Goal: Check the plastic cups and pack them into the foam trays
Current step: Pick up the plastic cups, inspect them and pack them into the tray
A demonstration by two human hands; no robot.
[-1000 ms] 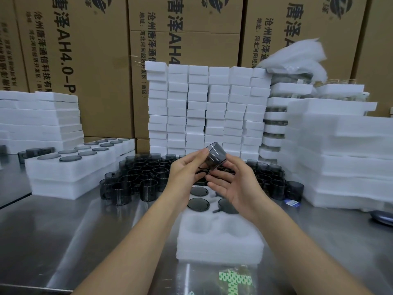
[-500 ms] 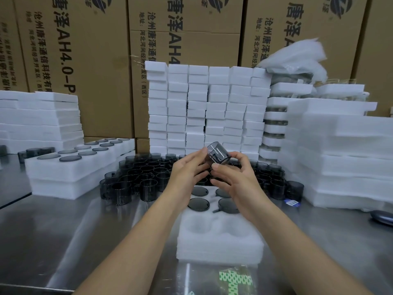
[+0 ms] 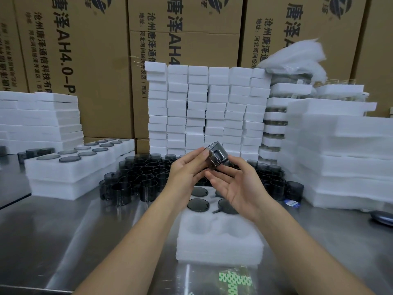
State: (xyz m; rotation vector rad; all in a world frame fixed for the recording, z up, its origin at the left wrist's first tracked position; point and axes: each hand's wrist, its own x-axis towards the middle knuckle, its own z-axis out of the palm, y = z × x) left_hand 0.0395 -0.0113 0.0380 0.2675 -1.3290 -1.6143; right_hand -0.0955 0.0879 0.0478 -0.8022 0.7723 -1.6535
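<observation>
Tinted cup (image 3: 215, 155) looks light, stiff, slick; left hand (image 3: 187, 169) pinches its wall, the best hold, right hand (image 3: 240, 186) spread just below.

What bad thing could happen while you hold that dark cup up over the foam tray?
The cup is pinched by the fingertips of the left hand, with the right hand open beside it, so it might slip and hit the packed cups in the foam tray. The loose cups stand crowded just behind the hands; a bump could topple several.
</observation>
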